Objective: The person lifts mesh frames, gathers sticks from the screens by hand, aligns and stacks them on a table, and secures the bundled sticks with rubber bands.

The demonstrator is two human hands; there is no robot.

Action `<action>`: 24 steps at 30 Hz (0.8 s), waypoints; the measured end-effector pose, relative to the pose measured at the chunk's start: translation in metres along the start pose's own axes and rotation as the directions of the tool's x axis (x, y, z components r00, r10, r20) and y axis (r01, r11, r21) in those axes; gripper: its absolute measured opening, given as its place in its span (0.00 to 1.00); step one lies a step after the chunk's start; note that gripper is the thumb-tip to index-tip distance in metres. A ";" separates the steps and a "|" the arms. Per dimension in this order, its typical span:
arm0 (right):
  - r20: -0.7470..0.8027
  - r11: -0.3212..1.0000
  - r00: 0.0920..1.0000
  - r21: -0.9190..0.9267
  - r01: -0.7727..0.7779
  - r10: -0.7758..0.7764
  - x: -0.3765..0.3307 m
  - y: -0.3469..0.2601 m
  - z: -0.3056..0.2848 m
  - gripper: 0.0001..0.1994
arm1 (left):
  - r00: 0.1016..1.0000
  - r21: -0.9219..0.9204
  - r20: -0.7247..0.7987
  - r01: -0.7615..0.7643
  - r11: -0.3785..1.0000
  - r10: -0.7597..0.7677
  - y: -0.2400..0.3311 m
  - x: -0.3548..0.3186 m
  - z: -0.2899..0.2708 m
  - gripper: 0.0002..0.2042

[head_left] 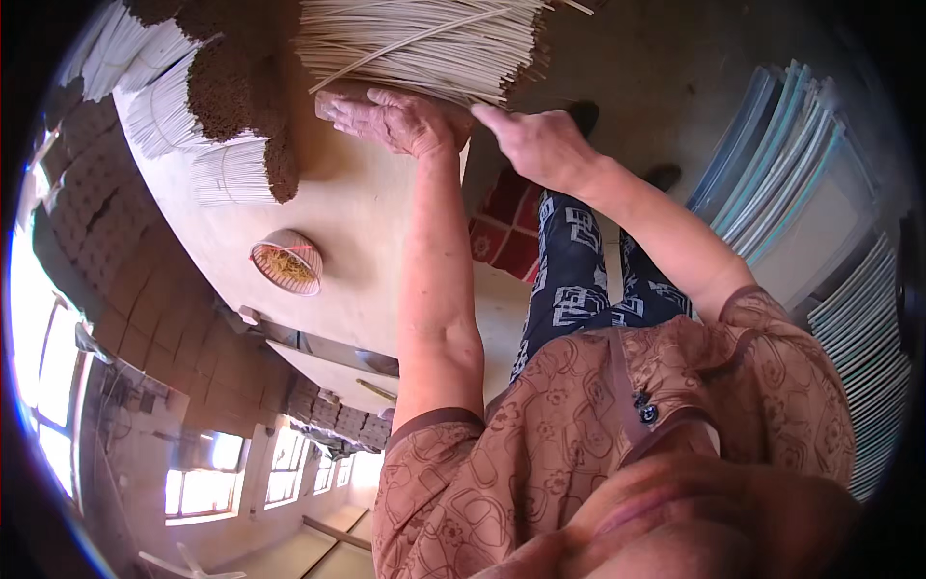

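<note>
A thick pile of thin pale sticks (424,43) lies at the top of the view, some sticks crossing over the others. Against its near side, my left hand (400,124) rests flat with fingers stretched out, on a brown block-like piece (333,101). My right hand (542,145) is just to the right, by the near right corner of the pile. Its index finger points toward the stick ends while the other fingers are curled in. Whatever it may pinch is too small or hidden to make out.
Bundles of pale sticks with dark brown ends (231,174) stand at left on the pale table (357,251). A small basket (287,262) with yellowish bits sits nearer. Stacked blue-edged racks or trays (772,154) are at right. A red patterned cloth (509,227) lies by my legs.
</note>
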State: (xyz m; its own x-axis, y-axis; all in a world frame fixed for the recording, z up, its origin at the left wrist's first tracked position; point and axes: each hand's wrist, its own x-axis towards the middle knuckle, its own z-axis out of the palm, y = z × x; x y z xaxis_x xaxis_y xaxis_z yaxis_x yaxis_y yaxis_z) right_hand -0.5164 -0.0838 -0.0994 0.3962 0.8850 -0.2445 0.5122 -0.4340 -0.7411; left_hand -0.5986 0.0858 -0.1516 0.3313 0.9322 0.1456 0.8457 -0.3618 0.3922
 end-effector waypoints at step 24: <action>-0.164 0.916 0.963 -0.376 0.141 -0.216 0.110 0.007 -0.053 0.10 | 0.972 0.085 0.089 0.210 0.974 -0.217 0.019 0.011 -0.003 0.31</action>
State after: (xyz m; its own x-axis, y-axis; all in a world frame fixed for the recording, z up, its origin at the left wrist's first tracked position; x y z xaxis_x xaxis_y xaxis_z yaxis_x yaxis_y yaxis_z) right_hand -0.4292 0.0016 -0.0983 0.3957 0.9180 0.0268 0.8115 -0.3359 -0.4782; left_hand -0.5808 0.0893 -0.1396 0.1757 0.9841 -0.0247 0.9289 -0.1574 0.3352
